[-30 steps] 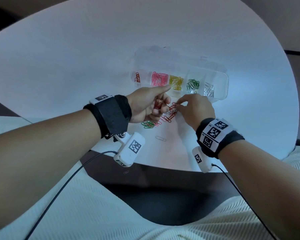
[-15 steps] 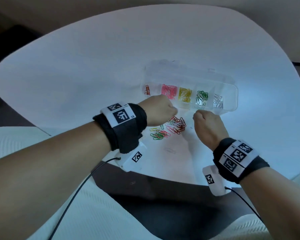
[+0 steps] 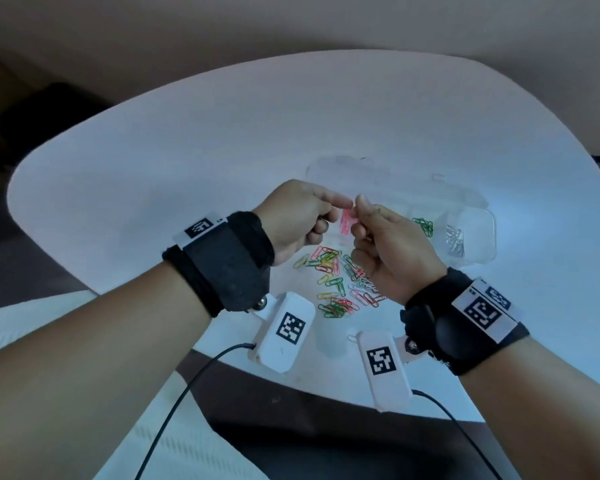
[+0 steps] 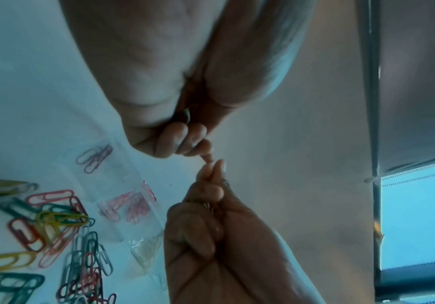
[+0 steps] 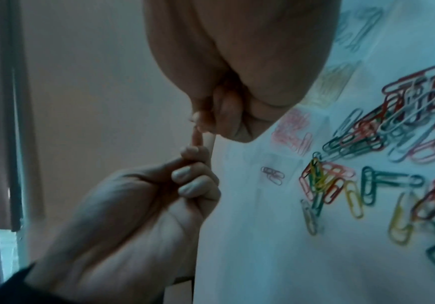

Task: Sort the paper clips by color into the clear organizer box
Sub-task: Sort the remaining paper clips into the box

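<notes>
Lying loose on the white table [image 3: 187,140], the mixed paper clips [image 3: 340,282] sit just in front of the clear organizer box [image 3: 478,233] (pink, green, silver already sorted). Left hand [image 3: 297,216] and right hand [image 3: 388,247] are raised, curled fingertips meeting; what they pinch is unclear.

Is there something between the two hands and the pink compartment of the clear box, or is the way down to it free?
Nothing visible blocks it. The left hand and right hand meet fingertip to fingertip above the clear organizer box, whose lid lies open behind it. The pink clips lie uncovered just below the fingertips. Whether the fingers pinch a clip cannot be seen.
</notes>
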{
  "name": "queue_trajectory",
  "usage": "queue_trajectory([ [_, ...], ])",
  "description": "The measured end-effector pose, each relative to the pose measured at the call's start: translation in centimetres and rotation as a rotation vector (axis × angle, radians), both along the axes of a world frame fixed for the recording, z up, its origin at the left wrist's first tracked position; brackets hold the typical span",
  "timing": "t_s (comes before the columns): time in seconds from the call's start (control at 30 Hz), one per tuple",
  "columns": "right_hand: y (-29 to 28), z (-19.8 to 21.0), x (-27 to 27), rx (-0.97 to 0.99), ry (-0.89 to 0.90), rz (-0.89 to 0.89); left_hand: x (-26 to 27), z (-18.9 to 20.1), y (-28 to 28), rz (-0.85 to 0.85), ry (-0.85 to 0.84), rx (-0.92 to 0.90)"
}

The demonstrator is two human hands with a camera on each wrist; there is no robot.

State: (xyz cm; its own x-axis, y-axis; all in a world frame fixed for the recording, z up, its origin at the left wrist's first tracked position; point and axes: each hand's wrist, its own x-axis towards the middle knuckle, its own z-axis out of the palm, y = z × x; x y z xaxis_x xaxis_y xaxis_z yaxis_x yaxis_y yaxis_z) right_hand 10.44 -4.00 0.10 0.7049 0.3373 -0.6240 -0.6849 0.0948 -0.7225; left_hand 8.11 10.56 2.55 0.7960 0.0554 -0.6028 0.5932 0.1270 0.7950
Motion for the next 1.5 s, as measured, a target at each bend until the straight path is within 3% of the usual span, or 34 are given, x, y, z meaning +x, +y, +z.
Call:
queue_trajectory([
  [0.17, 1.4, 0.4, 0.9, 0.179, 0.220, -0.179, -0.1, -0.6, 1.0, 0.223, 0.114, -0.094],
  [0.3, 2.2, 0.7, 1.2, 0.259, 0.281, -0.174, -0.2, -0.8, 1.5, 0.309, 0.143, -0.086],
  [0.47, 2.6, 1.1, 1.4, 0.230, 0.315, -0.124, 0.2, -0.8, 1.3, 0.362, 0.117, -0.114],
  [0.63, 1.8, 1.6, 1.3, 0.204, 0.263, -0.122, 0.6, -0.6, 0.5, 0.299, 0.047, -0.182],
  [0.8, -1.3, 2.1, 1.0, 0.165, 0.171, -0.134, 0.5, -1.1, -0.1, 0.091, -0.016, -0.092],
  [0.9, -3.4, 2.9, 0.8, 0.092, 0.134, -0.099, 0.4, -1.1, -0.8, -0.028, -0.085, 0.112],
  [1.1, -7.4, 2.6, -0.1, -0.431, -0.242, 0.197, -1.7, -1.0, -3.8, -0.400, -0.290, 0.543],
  [1.23, -9.4, -0.2, -1.4, -0.788, -0.445, 0.455, -2.7, -3.1, -4.9, -0.705, -0.282, 0.786],
  [1.37, -9.9, -3.2, -2.3, -0.946, -0.570, 0.553, -3.1, -4.6, -5.3, -0.833, -0.256, 0.881],
  [1.5, -9.0, -5.5, -2.3, -0.979, -0.756, 0.638, -3.3, -5.7, -5.2, -0.888, -0.229, 0.882],
])
